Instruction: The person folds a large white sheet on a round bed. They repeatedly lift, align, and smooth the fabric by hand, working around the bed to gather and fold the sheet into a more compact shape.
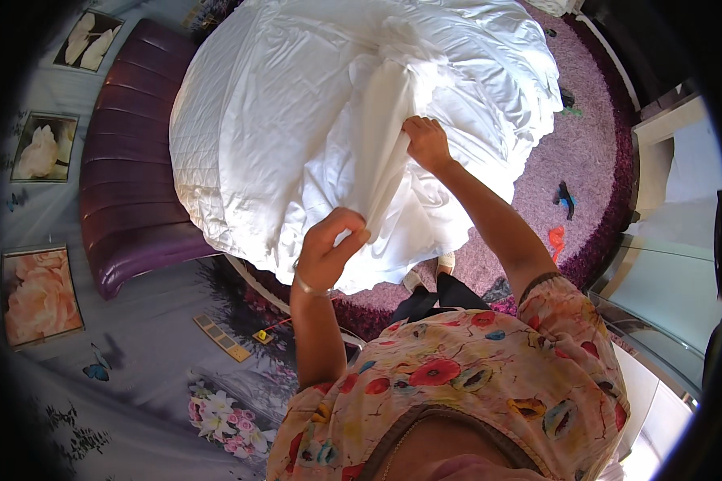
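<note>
A large white sheet point(273, 120) covers a round bed, rumpled and folded over itself in the middle. My left hand point(326, 247), with a bracelet at the wrist, pinches the sheet between thumb and fingers at the near side. Farther off and to the right, my right hand point(427, 144) is closed on the same cloth. Between the two hands a fold is lifted and pulled taut. The sheet's near edge hangs down by my feet, and the bed beneath is hidden.
A purple padded headboard point(140, 152) curves along the left. Right of the bed lies a purple shaggy rug point(590, 152) bearing a small black-and-blue item point(565, 199) and a red item point(556, 239). Glass-fronted furniture point(662, 268) stands at the right. Framed flower pictures point(42, 297) hang at the left.
</note>
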A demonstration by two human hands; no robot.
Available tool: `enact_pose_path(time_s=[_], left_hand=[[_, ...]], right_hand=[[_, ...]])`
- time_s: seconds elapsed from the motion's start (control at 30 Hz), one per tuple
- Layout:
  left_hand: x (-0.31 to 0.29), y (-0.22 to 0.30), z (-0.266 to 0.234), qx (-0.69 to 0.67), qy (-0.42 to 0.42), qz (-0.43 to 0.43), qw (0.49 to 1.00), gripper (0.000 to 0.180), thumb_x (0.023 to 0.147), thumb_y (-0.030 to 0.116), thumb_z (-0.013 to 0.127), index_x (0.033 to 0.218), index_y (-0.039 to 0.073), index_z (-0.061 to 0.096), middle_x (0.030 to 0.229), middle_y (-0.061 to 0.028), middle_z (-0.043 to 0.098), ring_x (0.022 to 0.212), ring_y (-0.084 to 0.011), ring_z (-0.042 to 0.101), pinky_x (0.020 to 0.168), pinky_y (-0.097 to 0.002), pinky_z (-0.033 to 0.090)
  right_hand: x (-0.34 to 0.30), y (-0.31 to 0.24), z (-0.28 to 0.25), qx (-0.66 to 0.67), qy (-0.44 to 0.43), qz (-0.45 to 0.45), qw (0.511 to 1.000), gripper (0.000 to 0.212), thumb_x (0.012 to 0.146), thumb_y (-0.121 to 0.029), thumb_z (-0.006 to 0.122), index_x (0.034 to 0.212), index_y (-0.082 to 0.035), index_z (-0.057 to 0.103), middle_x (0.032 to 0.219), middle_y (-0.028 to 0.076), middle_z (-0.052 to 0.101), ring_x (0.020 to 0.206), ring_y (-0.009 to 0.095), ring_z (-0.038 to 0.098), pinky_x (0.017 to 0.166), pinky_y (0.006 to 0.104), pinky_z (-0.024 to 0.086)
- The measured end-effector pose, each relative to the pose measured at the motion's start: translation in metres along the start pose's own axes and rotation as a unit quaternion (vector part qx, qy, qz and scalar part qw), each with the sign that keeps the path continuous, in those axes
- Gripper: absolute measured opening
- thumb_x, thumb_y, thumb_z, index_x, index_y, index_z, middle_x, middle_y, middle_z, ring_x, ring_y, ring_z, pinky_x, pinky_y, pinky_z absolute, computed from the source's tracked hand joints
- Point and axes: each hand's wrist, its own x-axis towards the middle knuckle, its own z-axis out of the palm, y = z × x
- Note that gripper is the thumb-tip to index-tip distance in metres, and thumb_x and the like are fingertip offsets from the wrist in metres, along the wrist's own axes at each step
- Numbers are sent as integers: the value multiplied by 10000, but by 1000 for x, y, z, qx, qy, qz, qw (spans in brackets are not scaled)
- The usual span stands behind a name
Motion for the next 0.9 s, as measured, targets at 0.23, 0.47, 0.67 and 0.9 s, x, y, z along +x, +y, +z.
enact_pose_path(time_s=[0.23, 0.47, 0.67, 0.9], left_hand=[[-31, -1, -40, -163, 42, 68, 983, 53, 805, -67, 566, 844, -42, 593, 860, -93, 592, 881, -212, 553, 822, -308, 408], [-52, -39, -77, -133, 295, -64, 944, 40, 891, 30, 586, 889, 15, 623, 794, 23, 578, 758, -50, 496, 738, -195, 384], [-44, -135, -107, 339, 441, -196, 808, 227, 835, 242, 600, 804, 19, 630, 709, -159, 623, 689, -322, 626, 671, -420, 479], [11, -143, -39, 302, 336, 43, 891, 361, 747, 112, 732, 1078, 45, 601, 1070, -154, 612, 997, -347, 575, 859, -411, 461]], right_hand=[[34, 32, -20, 65, 113, 173, 976, 291, 741, 6, 548, 1009, -54, 643, 923, 151, 655, 842, 355, 632, 739, 442, 503], [144, -69, -126, 204, 279, -24, 938, 317, 709, -11, 646, 1021, -61, 628, 958, 143, 610, 901, 349, 578, 802, 358, 472], [79, -57, -66, 77, -109, 26, 991, 236, 704, -170, 730, 898, -77, 631, 713, 132, 637, 719, 332, 612, 663, 392, 491], [40, -69, -47, 249, -261, 59, 931, 209, 717, -206, 691, 801, -19, 648, 718, 170, 643, 667, 335, 612, 630, 384, 483]])
